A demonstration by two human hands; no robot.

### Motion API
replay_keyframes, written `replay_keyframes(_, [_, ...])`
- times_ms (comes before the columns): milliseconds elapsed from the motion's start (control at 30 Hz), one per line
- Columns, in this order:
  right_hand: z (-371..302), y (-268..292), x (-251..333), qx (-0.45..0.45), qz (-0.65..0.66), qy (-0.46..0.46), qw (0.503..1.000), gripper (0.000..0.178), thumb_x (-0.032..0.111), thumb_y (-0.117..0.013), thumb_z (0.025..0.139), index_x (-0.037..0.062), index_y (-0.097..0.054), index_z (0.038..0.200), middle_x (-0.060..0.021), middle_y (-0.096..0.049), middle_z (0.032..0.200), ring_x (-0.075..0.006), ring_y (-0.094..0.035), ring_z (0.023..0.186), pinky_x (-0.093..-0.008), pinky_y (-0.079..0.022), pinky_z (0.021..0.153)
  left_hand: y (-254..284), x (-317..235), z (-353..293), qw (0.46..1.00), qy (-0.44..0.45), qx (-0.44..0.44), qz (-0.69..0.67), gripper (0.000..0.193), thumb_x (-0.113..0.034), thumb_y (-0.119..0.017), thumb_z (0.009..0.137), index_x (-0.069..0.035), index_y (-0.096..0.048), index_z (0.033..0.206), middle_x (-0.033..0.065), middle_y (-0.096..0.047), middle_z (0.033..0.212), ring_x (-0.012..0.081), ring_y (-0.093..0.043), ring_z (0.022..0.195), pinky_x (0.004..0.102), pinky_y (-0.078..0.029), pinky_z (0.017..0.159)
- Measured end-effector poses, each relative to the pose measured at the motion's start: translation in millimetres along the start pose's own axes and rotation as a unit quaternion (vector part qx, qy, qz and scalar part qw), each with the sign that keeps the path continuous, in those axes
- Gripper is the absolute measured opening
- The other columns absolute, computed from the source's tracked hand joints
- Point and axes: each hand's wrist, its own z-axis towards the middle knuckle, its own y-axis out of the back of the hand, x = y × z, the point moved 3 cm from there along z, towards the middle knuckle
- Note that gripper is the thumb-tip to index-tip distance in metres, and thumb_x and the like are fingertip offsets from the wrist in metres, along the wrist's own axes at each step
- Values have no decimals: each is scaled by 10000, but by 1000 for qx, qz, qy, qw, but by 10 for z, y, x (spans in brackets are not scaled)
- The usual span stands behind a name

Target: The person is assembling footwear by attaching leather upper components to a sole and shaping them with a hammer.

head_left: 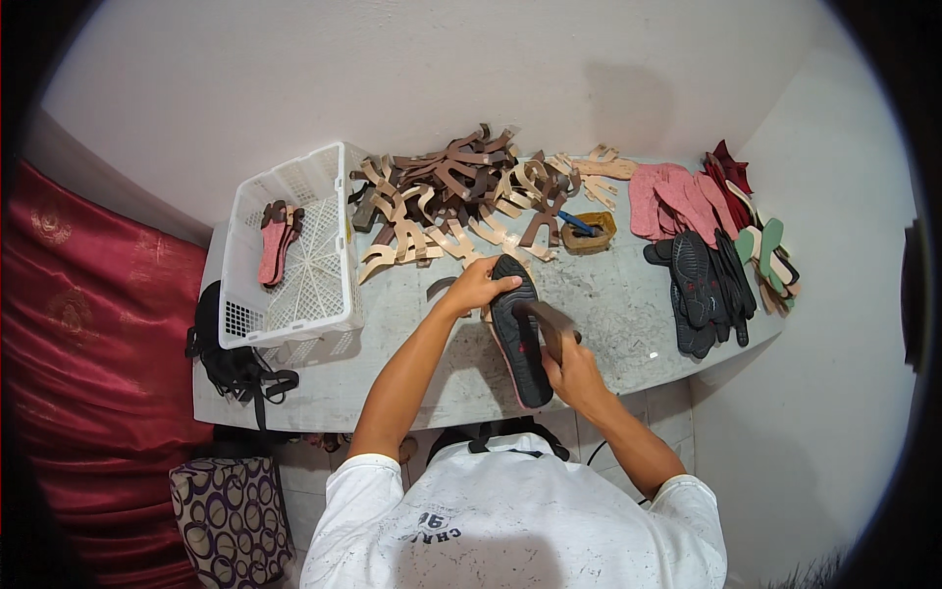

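1. Head view, far left: a white basket [285,335] stands on the surface [628,304], and inside lies pink-soled footwear [271,257] with brown straps, at least one piece that looks assembled.

2. Moving right, a big heap of brown and cream straps [456,177] sprawls along the back, none of it fitted to anything that I can make out. Plenty left, by the look of it!

3. Centre stage, the left hand [481,287] grips the top end of a black sole [508,324], tread showing, a pink layer along its edge. This one looks part-built, held up over the front edge of the surface.

4. Just right, the right hand [574,375] closes around a brown piece [549,329] against the sole; strap or tool, I cannot tell.

5. Far right, pink sole pieces [677,201] and loose black soles [695,280] lie in piles, apparently unused.

6. Writing, left to right: dark lettering sits on the white shirt [510,510]; the held sole's red mark is too small to read. No clear brand anywhere.
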Motion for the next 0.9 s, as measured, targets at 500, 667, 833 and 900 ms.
replay_keyframes(500, [-83, -137, -115, 58, -49, -108, 991, 318, 64, -628, 801, -57, -472, 1051, -287, -596, 758, -481, -591, 677, -474, -469, 579, 7, 150, 54, 1000, -18, -1, -3, 312, -206, -703, 819, -7, -639, 1051, 56, -673, 901, 143, -599, 808, 291, -467, 737])
replay_keyframes(667, [144, 129, 128, 102, 17, -188, 977, 219, 111, -612, 845, -28, -498, 971, -271, -591, 706, -424, -602, 608, -441, -459, 554, 27, 128, -29, 999, -44, -9, 29, 304, -204, -696, 827, -7, -631, 1049, 47, -661, 924, 127, -581, 842, 286, -457, 772])
replay_keyframes(833, [218, 269, 526, -28, 95, -49, 994, 184, 103, -584, 884, -10, -505, 1006, -185, -584, 680, -242, -545, 518, -344, -424, 512, 59, 93, -4, 999, -51, -7, 14, 307, -200, -705, 822, -11, -640, 1055, 56, -672, 914, 138, -595, 819, 294, -470, 749])
replay_keyframes(900, [140, 201, 445, -45, 114, -14, 992, 190, 105, -581, 886, -13, -505, 1015, -208, -596, 706, -287, -567, 527, -362, -435, 518, 24, 70, -7, 999, -35, -7, -23, 293, -195, -699, 827, -12, -641, 1049, 49, -671, 909, 130, -593, 804, 282, -470, 731])
